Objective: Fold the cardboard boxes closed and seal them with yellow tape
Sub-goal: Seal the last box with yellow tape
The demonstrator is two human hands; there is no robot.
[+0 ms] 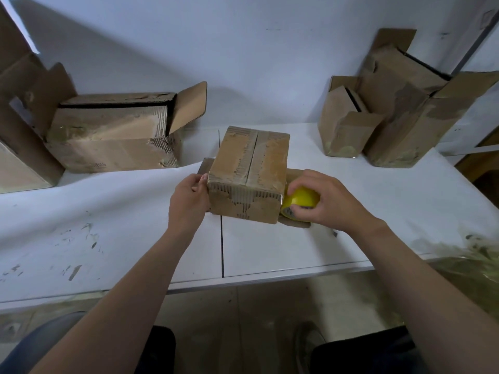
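While left hand [189,197] holds box [249,168], right fingers [300,211] grip tape [301,199], seemingly abutting.

Part of the yellow tape roll [301,198] is sitting hidden under the right hand [332,203]. Fingers of the left hand [189,201] are lying out of sight against the centre box [248,168]. Upper left, cardboard [24,76] is running off-frame; lower right, table edge [459,247] is smearing.

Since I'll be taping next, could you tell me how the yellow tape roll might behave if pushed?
The yellow tape roll is round, so on edge it would probably roll across the smooth table. It seems light and stiff: the right hand grips it alone, undeformed.
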